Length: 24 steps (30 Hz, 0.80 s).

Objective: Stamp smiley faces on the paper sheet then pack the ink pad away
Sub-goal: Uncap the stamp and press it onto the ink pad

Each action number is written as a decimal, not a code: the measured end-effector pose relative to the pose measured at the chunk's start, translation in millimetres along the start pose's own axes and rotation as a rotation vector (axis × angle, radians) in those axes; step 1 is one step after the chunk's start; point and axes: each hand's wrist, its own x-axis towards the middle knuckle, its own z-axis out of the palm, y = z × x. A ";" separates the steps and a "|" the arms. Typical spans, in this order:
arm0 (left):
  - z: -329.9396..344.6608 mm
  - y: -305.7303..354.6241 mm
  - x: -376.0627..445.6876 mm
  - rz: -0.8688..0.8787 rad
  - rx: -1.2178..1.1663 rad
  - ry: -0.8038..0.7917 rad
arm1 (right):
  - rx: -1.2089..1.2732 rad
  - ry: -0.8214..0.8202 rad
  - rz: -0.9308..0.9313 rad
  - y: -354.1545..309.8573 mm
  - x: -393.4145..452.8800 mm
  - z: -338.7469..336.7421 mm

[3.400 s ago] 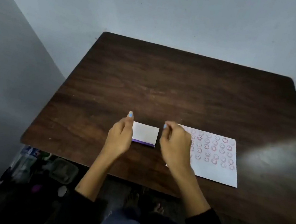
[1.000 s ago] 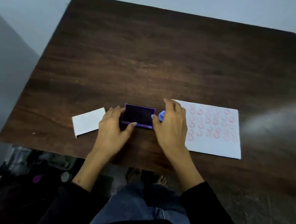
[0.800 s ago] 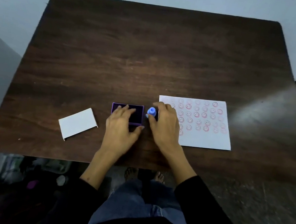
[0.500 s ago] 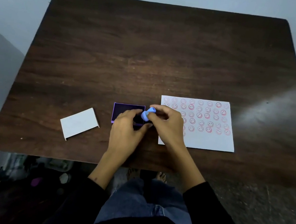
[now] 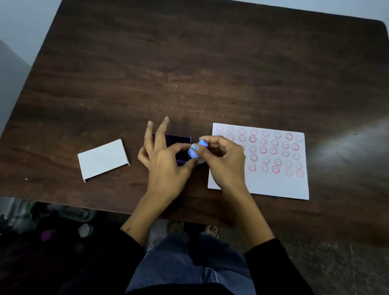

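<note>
- While your right hand (image 5: pixel 224 162) pinches the small blue stamp (image 5: pixel 195 150) between thumb and fingertips, the purple ink pad (image 5: pixel 183 145) sits just left of that stamp, so every place below is given from the ink pad.
- Your right fingers are curled tightly round the stamp, and it lies tilted, one end up and away from you, at the pad's right edge and seemingly lifted off it.
- Your left hand (image 5: pixel 164 163) hovers over the pad's near left part: the thumb reaches right to touch the stamp's lower end, while the other fingers are spread loosely and hold nothing (whether the palm rests on the pad, you cannot tell).
- To the right of the pad, just beyond your right hand, the paper sheet (image 5: pixel 259 179) lies flat with five rows of red smiley faces, its near strip blank.
- Left of the pad and a little nearer you, well apart, the white lid (image 5: pixel 103 159) lies on the table (image 5: pixel 201 60) with its long axis slanting.
- Judged from this, the coming move turns on the pad lying directly left of the stamp, long axis running left to right; your right hand is the nearer one for inking, your left the nearer one for steadying the pad.
</note>
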 end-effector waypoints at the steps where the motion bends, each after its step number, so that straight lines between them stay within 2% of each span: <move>1: 0.9 0.6 -0.3 -0.001 -0.003 0.001 | -0.004 -0.011 -0.007 0.2 0.8 -1.7; 8: 11.3 -0.8 -4.7 -0.014 0.040 0.010 | -0.022 -0.163 -0.028 -1.6 4.7 -18.6; 12: 22.8 -2.2 -12.4 0.036 0.125 0.050 | 0.088 -0.110 -0.001 -5.8 6.6 -25.4; 19: 40.5 -16.0 -31.2 0.090 0.305 0.073 | 0.942 -0.066 0.299 -15.5 10.4 -32.7; 21: 40.7 -18.6 -33.1 0.072 0.313 0.051 | 1.055 -0.077 0.358 -17.3 10.3 -30.9; 24: 32.9 -22.8 -30.4 0.051 0.268 0.016 | 1.097 -0.101 0.405 -18.9 10.3 -26.5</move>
